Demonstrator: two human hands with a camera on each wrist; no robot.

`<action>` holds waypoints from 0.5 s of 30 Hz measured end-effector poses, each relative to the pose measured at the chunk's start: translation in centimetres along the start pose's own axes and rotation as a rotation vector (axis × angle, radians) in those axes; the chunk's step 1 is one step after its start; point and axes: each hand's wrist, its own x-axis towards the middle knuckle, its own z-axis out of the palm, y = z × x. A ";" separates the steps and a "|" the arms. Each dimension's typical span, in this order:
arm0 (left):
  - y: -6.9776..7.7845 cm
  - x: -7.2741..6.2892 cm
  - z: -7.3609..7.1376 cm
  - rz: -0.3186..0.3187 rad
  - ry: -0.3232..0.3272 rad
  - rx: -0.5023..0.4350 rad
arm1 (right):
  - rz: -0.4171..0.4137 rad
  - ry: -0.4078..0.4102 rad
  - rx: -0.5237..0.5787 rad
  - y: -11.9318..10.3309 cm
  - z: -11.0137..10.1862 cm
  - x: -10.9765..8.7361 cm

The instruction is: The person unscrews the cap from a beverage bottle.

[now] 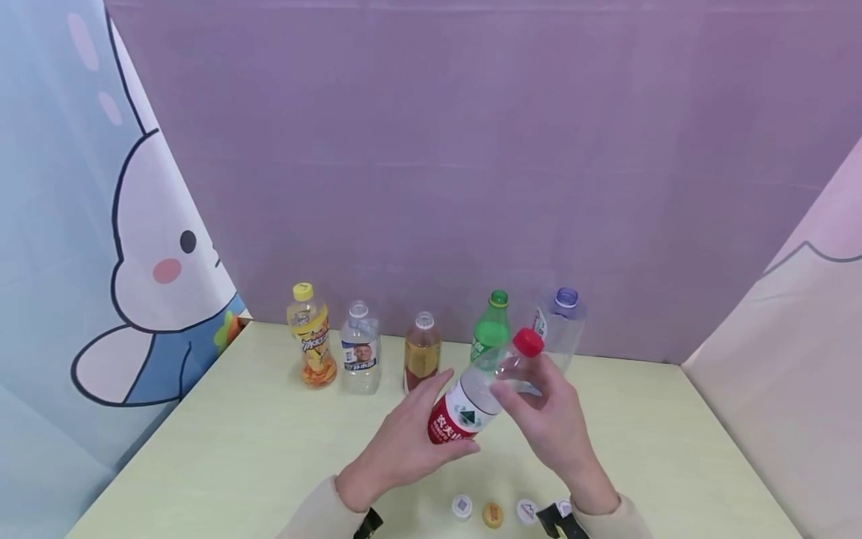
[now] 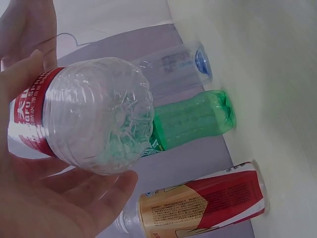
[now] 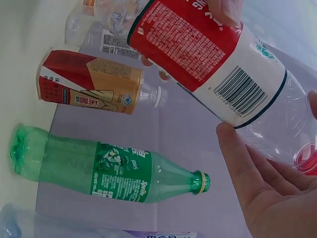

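A clear plastic water bottle (image 1: 480,397) with a red-and-white label and a red cap (image 1: 528,342) is held tilted above the table, its top towards the upper right. My left hand (image 1: 411,434) grips it round the label near the base, as the left wrist view also shows. My right hand (image 1: 555,419) is curled about the bottle's shoulder and neck, just below the cap. In the right wrist view the thumb of that hand touches the bottle near the label's edge, and the red cap shows at the right border.
Along the back stand a yellow-topped bottle (image 1: 313,340), a clear bottle (image 1: 360,352), a red-and-gold-labelled bottle (image 3: 91,82), a green Sprite bottle (image 3: 114,166) and a blue-necked clear bottle (image 1: 566,322). Near the front lie several caps, including a white cap (image 1: 462,506) and an orange-yellow cap (image 1: 492,514).
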 end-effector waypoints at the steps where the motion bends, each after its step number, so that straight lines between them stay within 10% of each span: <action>1: 0.0 0.0 0.0 0.006 0.003 -0.003 | -0.002 0.000 0.000 -0.1 0.1 0.0; 15: -0.1 -0.4 0.0 0.070 0.015 -0.010 | 0.071 -0.031 -0.029 -0.1 0.1 -0.2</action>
